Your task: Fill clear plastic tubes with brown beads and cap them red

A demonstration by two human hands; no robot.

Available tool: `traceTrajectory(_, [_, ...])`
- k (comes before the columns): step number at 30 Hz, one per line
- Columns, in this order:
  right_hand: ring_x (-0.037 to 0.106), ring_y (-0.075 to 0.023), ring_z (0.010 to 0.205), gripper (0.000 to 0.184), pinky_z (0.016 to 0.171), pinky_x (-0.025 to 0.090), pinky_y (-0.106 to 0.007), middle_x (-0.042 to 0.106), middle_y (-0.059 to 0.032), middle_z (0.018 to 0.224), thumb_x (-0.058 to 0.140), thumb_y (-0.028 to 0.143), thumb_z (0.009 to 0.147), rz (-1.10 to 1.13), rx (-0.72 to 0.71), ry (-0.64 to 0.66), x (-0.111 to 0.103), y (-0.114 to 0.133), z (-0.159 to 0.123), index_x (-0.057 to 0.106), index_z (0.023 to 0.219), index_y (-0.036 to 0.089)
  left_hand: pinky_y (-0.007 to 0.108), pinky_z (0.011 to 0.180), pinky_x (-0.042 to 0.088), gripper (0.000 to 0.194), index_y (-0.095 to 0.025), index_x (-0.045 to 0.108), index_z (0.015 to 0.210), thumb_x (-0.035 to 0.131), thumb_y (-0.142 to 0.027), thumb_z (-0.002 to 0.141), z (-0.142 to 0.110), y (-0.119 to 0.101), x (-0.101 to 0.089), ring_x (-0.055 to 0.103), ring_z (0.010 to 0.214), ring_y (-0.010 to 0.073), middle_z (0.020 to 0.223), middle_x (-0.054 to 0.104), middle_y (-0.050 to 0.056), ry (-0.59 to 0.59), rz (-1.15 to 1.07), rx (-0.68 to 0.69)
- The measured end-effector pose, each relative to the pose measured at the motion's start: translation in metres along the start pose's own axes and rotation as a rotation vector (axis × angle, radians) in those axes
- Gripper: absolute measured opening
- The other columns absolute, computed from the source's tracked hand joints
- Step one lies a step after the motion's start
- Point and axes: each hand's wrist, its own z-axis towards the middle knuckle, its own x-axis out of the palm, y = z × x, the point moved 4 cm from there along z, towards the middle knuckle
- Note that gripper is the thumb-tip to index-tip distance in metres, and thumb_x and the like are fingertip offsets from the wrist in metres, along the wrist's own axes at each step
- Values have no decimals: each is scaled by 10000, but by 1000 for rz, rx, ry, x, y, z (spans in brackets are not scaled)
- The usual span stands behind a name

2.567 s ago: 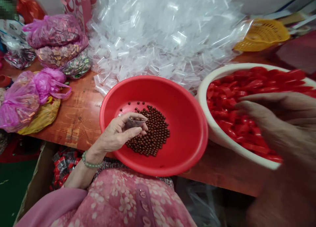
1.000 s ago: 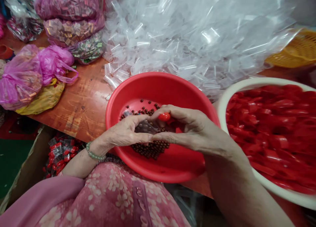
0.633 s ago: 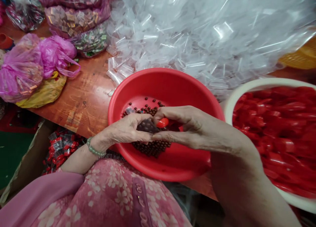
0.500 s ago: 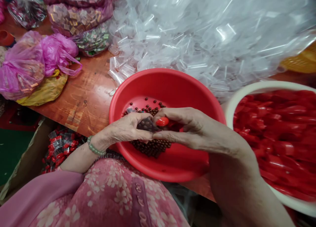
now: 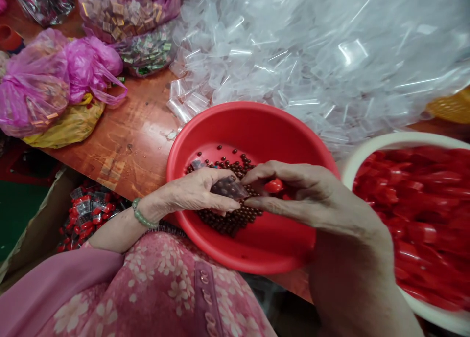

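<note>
Over the red basin (image 5: pixel 293 126), my left hand (image 5: pixel 198 190) grips a small clear plastic container (image 5: pixel 228 188) with dark brown balls inside. The container lies tilted on its side, its end towards my right hand (image 5: pixel 304 190). The right thumb and fingertips are at that end; whether they press on it or hold balls there I cannot tell. A glossy red cap (image 5: pixel 273 185) is tucked in the curl of my right fingers. Below both hands, many loose brown balls (image 5: pixel 227 224) cover the left part of the basin floor.
A white tub (image 5: pixel 352 156) of red caps stands at the right. Clear empty containers (image 5: pixel 279 58) are heaped behind the basin. Pink bags (image 5: pixel 36 82) and a yellow bag (image 5: pixel 69 126) sit on the wooden table (image 5: pixel 139 136). Red-capped filled containers (image 5: pixel 86 212) lie in a box at lower left.
The red cap has moved right, away from the container and deeper into my right fingers. More of the container shows in my left hand. The view has shifted slightly.
</note>
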Motion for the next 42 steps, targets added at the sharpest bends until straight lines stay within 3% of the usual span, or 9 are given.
traceTrajectory(4, [612,-140,669,248,626,495,-239,687,-29,760,660,439,838,-47,9,121,6,3,6,661,860,193,223,585,387,185,-153,540,805,697,-186,714,0,-1,0,496,606,64,690,534,-52,-23,1,37])
traceTrajectory(11, [440,-76,518,238,480,376,-197,524,33,594,630,367,853,-84,-26,213,6,2,7,552,713,191,236,608,401,170,-153,547,843,669,-186,730,0,0,2,482,615,71,715,520,-46,37,1,14])
traceTrajectory(14, [471,-80,536,253,501,408,-197,540,22,593,648,348,849,-81,-37,171,0,2,2,548,682,187,235,626,424,166,-153,570,866,674,-187,740,0,-1,0,507,639,77,742,555,-33,27,20,30])
traceTrajectory(20, [557,-70,580,60,545,443,-170,632,15,677,694,231,841,-140,-173,-55,-13,10,1,662,875,193,226,640,452,147,-156,608,872,687,-183,751,1,2,1,548,669,84,770,589,-19,63,34,62])
traceTrajectory(29, [606,-108,641,216,573,482,-216,675,-58,751,522,278,952,-293,-399,26,2,22,15,683,987,138,236,609,429,176,-161,635,954,651,-155,778,3,8,5,476,610,78,692,516,-37,173,-72,17])
traceTrajectory(33, [592,-102,624,176,567,466,-219,669,-29,745,562,256,917,-242,-358,26,0,18,16,695,991,170,227,629,443,175,-158,633,946,659,-135,775,2,6,4,517,629,69,725,546,-37,124,-95,9])
traceTrajectory(36, [584,-96,667,160,608,460,-214,655,9,765,684,250,844,-68,-182,-137,-7,7,13,705,1001,230,225,640,462,195,-151,619,926,720,-178,762,1,2,0,563,626,65,754,592,-31,53,-160,8])
traceTrajectory(39, [554,-101,699,197,624,449,-229,641,4,819,678,327,856,145,11,-300,-12,-6,4,711,1036,253,232,661,480,347,-151,636,981,769,-388,764,1,-2,-6,611,651,79,804,647,-2,11,-272,42])
traceTrajectory(42, [459,-91,606,235,560,397,-238,557,12,728,567,413,929,257,111,-375,-11,-10,-6,706,999,237,256,667,495,583,-139,665,1011,616,-679,796,4,-4,-11,639,677,113,835,685,49,30,-390,25])
